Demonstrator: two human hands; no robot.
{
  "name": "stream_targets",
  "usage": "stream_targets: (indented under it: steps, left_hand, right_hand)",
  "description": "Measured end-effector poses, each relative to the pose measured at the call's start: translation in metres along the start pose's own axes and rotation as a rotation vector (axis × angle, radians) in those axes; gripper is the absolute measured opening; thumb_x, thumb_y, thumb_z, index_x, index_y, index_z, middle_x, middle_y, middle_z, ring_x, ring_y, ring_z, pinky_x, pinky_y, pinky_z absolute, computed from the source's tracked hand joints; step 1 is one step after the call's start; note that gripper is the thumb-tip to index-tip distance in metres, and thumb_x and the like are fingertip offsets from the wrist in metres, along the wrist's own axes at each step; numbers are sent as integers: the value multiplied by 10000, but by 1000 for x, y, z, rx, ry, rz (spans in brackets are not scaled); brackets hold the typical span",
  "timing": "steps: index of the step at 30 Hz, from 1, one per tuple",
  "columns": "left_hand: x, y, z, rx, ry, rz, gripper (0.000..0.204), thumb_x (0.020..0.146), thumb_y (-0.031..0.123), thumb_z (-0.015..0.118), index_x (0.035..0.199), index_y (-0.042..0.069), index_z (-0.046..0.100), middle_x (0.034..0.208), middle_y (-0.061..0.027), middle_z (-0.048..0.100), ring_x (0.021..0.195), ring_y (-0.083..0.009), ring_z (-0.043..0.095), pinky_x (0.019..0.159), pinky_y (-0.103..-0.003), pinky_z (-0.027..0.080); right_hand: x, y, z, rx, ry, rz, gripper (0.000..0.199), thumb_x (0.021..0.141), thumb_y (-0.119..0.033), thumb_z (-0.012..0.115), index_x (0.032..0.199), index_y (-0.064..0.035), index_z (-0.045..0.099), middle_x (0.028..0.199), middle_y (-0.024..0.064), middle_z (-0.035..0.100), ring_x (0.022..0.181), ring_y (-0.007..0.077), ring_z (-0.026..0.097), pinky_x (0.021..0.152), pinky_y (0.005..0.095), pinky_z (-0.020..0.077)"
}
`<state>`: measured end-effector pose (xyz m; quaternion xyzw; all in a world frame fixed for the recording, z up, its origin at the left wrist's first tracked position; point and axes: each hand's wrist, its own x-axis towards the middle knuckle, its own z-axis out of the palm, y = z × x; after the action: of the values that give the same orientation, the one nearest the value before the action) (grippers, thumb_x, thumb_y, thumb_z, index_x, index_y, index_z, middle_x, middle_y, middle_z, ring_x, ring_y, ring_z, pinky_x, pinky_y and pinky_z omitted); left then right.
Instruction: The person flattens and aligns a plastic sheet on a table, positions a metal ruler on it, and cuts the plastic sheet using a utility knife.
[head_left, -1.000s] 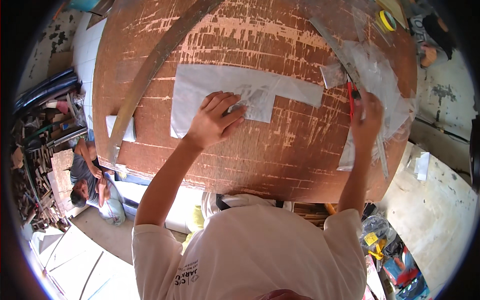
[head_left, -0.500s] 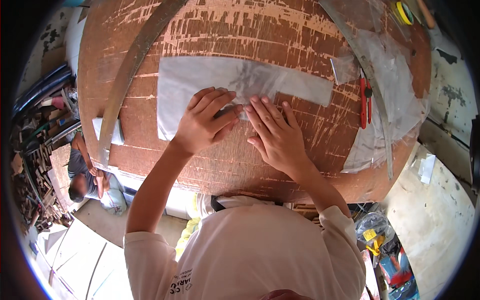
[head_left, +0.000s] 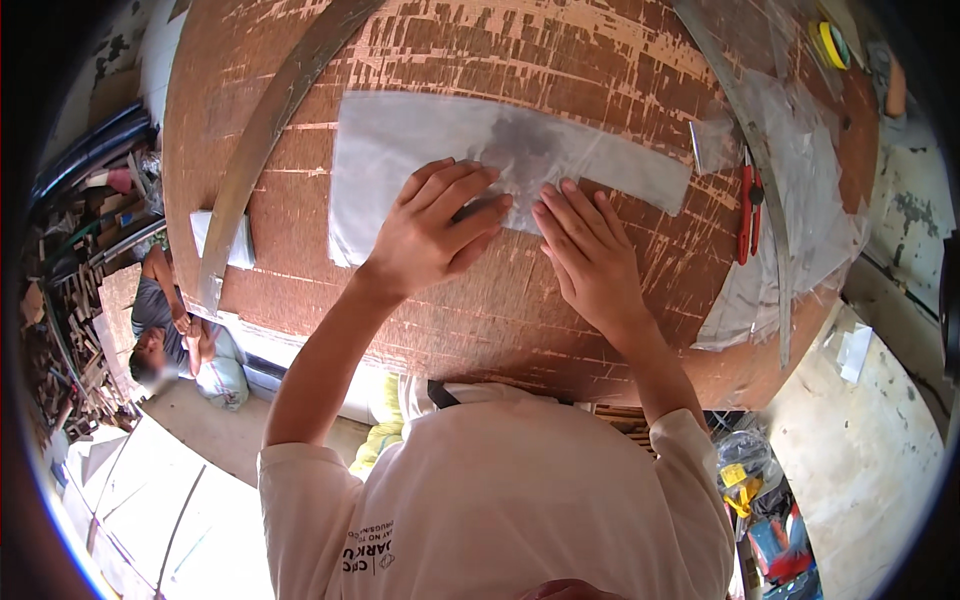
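Note:
A pale, translucent plastic sheet [head_left: 400, 135] lies flat on the worn brown wooden table [head_left: 480, 320]. It is wide at the left and narrows to a strip at the right, with a darker grey patch near its middle. My left hand [head_left: 435, 225] rests over the sheet's near edge, fingers loosely bent and apart; its palm side is hidden. Just to its right, my right hand [head_left: 590, 245] lies with fingers stretched out, fingertips on the sheet's near edge by the step where it narrows. A small gap separates the two hands.
Long curved-looking metal strips [head_left: 265, 130] cross the table on both sides. At right are a red cutter [head_left: 748, 215], crumpled clear plastic [head_left: 790, 200] and a yellow tape roll [head_left: 833, 46]. A folded plastic piece [head_left: 225, 238] lies left. Another person [head_left: 170, 325] sits beyond the table's left edge.
My right hand has shifted slightly away from my left, widening the gap between their fingertips. The whole view has also shifted a little. The sheet still lies flat.

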<state>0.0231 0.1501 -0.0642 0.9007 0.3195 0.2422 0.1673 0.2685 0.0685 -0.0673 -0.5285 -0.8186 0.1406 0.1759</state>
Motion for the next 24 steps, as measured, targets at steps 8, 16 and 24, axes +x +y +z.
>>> stream_targets:
  steps: [8,16,24]
  left_hand:
    - [2,-6,-4,-6,-6,26,262,813,149,822,1069,119,783,1255,-94,691,1174,-284,653,1047,-453,528]
    - [3,-10,-7,-6,-16,57,268,806,170,836,1063,112,785,1233,-99,699,1170,-282,655,1041,-459,536]
    - [-1,-7,-5,22,-3,40,291,792,172,841,1070,108,783,1242,-95,700,1157,-295,662,1026,-460,543]
  right_hand:
    - [-8,7,0,104,380,160,380,942,-21,654,1320,-45,689,1407,154,656,1366,378,587,1168,540,436]
    - [-9,18,0,88,469,215,386,924,8,645,1300,-53,705,1384,146,673,1351,379,598,1158,550,443]
    - [-3,11,-8,88,166,10,359,881,-37,710,1225,-132,746,1408,87,658,1362,308,594,1148,535,471]
